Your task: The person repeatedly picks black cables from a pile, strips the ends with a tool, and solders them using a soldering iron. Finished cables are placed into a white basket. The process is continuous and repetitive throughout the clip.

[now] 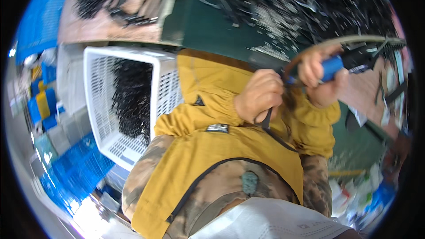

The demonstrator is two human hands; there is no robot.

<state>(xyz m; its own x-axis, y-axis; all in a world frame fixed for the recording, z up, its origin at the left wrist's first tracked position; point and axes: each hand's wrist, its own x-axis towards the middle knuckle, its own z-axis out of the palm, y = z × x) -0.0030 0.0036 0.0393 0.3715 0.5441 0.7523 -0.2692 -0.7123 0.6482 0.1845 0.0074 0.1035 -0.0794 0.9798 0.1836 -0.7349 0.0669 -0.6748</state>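
Observation:
My left hand point(259, 96) is closed around a narrow black strip point(280, 139), which hangs below the fist over the yellow apron point(219, 152). Close beside it on the right, my right hand point(320, 74) grips a blue cylindrical object point(332, 68), blurred by motion; its exact kind cannot be told. Black material extends beyond the blue part. Something thin and dark lies between the two hands, but whether it joins them is unclear. Both hands are above the lap, near the front edge of the green work surface point(212, 23).
Loose black strips point(332, 3) and small pale scraps point(275, 23) cover much of the table ahead. At the left stands a white perforated plastic basket point(166, 89) holding a heap of black pieces point(132, 103). Blue containers point(76, 162) are farther left; plastic bags point(358, 192) lie at lower right.

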